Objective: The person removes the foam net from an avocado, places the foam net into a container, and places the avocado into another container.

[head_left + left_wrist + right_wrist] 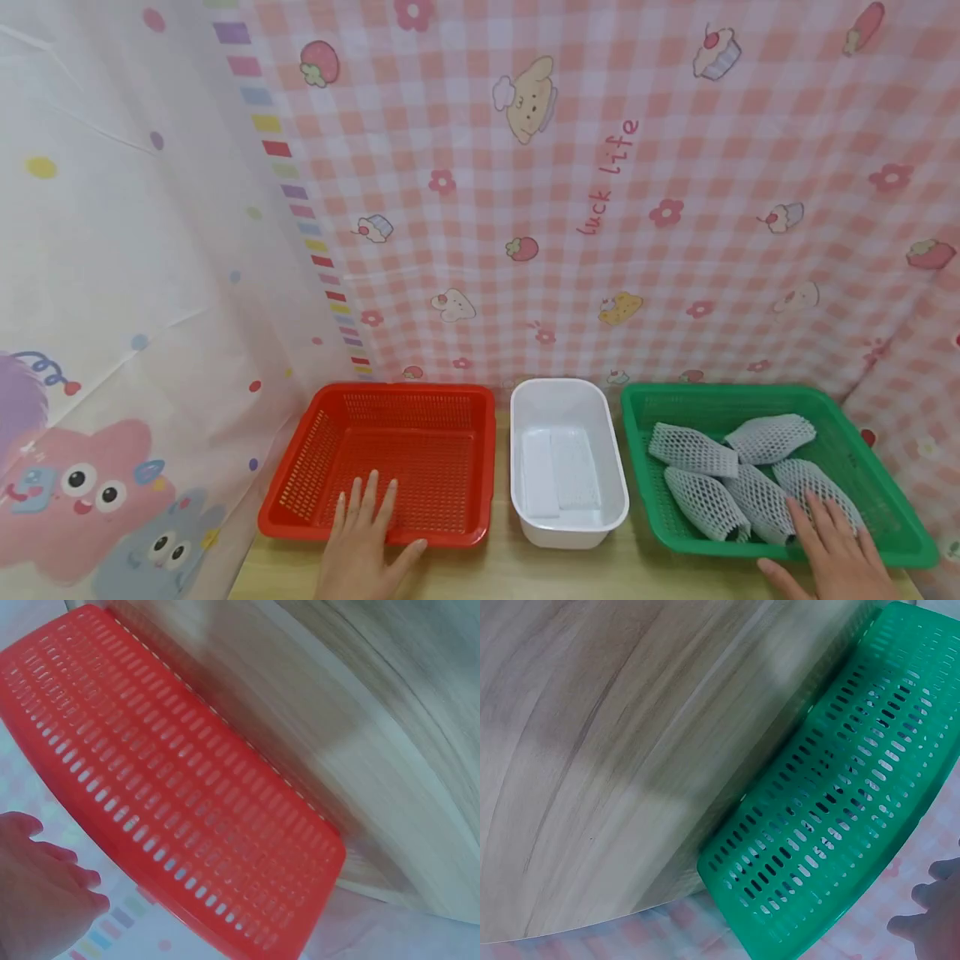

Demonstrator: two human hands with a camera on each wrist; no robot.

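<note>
My left hand, fingers spread and straight, hovers over the front rim of a red plastic basket and holds nothing. The basket has a slotted wall and floor, with no object visible inside. At the right, my right hand reaches with extended fingers above the front of a green basket. Inside that one lie several items wrapped in white foam netting; what the nets cover is hidden. The right fingertips overlap the nearest netted item in the head view; whether they touch it I cannot tell.
Between the two baskets stands a white plastic tub with a whitish flat piece or base pattern on its floor. All three sit on a light wooden table. Behind hangs a pink checked cloth; a white printed cloth hangs at left.
</note>
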